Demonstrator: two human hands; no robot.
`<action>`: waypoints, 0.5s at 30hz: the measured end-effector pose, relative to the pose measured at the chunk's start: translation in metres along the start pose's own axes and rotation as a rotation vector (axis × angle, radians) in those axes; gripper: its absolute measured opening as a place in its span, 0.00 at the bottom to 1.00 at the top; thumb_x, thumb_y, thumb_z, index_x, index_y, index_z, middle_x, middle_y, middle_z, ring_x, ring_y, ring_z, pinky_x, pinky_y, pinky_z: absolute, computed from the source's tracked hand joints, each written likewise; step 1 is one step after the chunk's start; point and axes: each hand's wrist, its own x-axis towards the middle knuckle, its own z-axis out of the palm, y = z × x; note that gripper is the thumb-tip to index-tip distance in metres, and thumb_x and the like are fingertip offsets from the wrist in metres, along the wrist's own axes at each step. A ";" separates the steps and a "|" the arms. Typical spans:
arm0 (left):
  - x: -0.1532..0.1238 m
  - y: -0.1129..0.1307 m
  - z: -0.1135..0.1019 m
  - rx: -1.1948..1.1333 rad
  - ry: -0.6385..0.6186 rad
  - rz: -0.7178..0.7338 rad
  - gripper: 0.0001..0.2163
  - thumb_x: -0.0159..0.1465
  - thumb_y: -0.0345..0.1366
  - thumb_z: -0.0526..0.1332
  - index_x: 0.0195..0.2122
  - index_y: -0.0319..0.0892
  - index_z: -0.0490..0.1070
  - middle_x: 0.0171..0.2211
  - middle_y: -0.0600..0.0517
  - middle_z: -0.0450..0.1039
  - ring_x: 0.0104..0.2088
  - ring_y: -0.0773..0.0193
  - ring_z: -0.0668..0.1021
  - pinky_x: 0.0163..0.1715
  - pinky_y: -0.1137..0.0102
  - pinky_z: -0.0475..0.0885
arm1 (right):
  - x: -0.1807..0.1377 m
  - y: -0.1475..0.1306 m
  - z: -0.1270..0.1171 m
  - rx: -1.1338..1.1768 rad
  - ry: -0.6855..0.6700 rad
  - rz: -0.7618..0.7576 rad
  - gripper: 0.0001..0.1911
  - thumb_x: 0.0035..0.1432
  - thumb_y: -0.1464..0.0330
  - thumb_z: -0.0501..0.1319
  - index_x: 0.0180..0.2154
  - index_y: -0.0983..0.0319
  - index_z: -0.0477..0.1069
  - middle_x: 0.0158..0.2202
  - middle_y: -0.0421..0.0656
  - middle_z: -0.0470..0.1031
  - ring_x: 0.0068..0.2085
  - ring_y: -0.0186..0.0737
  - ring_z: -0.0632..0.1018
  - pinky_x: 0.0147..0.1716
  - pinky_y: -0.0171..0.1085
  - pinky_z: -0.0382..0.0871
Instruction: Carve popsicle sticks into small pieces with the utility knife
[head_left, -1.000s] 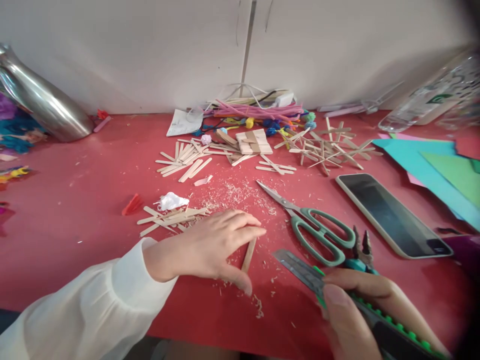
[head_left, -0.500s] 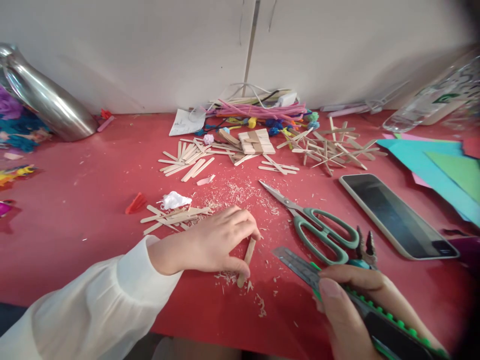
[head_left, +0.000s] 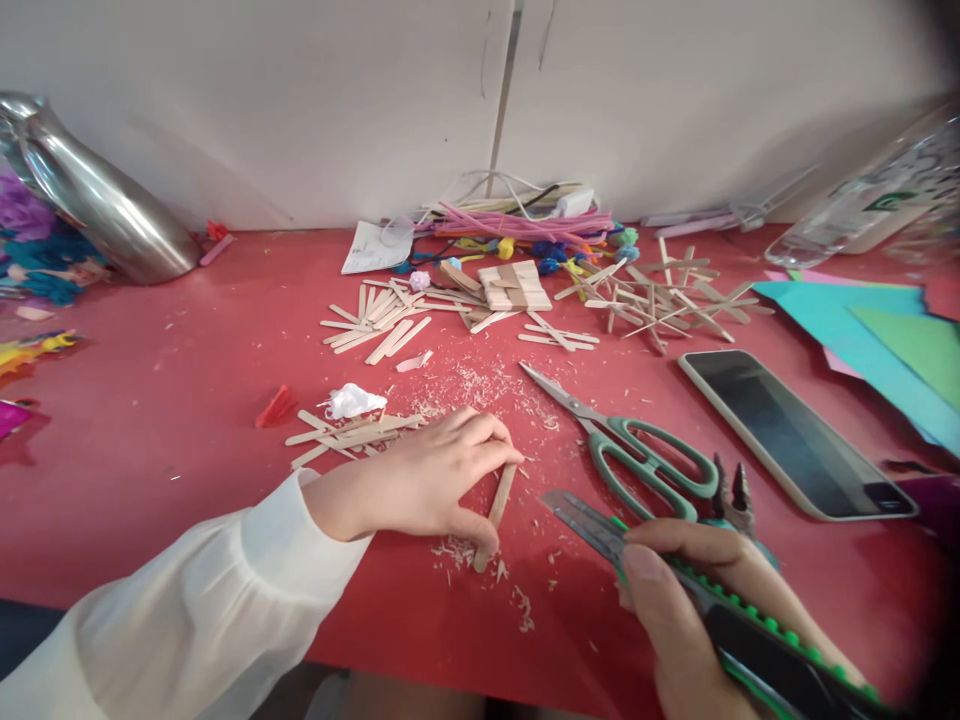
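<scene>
My left hand point(head_left: 427, 482) rests on the red table point(head_left: 165, 380) and pinches a short wooden craft stick point(head_left: 497, 510) between thumb and fingers, holding it down flat. My right hand point(head_left: 690, 620) grips a green and black utility knife point(head_left: 675, 580) at the lower right, its bare blade point(head_left: 581, 518) pointing left toward the stick, a short gap away. Wood shavings point(head_left: 480, 385) lie around the stick and above it.
Green-handled scissors point(head_left: 637, 460) and small pliers point(head_left: 731, 490) lie right of the stick. A phone point(head_left: 795, 432) sits further right beside coloured paper point(head_left: 862, 330). Piles of craft sticks point(head_left: 382, 325), pipe cleaners point(head_left: 525, 225), a steel bottle point(head_left: 97, 210) and a plastic bottle point(head_left: 862, 205) line the back.
My left hand has curled its fingers in and tightened on the stick. The knife in my right hand has crept slightly left and up toward it.
</scene>
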 end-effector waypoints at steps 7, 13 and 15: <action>-0.001 0.002 -0.001 -0.001 -0.004 0.000 0.22 0.57 0.48 0.61 0.48 0.42 0.65 0.47 0.47 0.62 0.47 0.55 0.66 0.46 0.64 0.63 | 0.000 0.000 0.001 -0.017 0.001 0.009 0.13 0.51 0.55 0.59 0.26 0.58 0.69 0.16 0.35 0.67 0.18 0.33 0.68 0.19 0.34 0.60; 0.008 -0.003 -0.007 0.000 -0.064 0.000 0.23 0.49 0.50 0.65 0.39 0.40 0.63 0.41 0.49 0.61 0.44 0.56 0.65 0.43 0.66 0.63 | 0.000 0.000 0.001 -0.027 0.002 0.024 0.14 0.50 0.54 0.59 0.27 0.58 0.69 0.17 0.36 0.68 0.20 0.34 0.70 0.20 0.34 0.61; 0.011 -0.007 -0.008 0.027 -0.080 0.000 0.25 0.46 0.53 0.65 0.35 0.40 0.60 0.38 0.49 0.60 0.42 0.55 0.65 0.39 0.66 0.64 | 0.000 0.000 0.001 -0.037 -0.009 0.023 0.15 0.50 0.53 0.59 0.27 0.58 0.69 0.18 0.36 0.69 0.20 0.34 0.70 0.21 0.34 0.61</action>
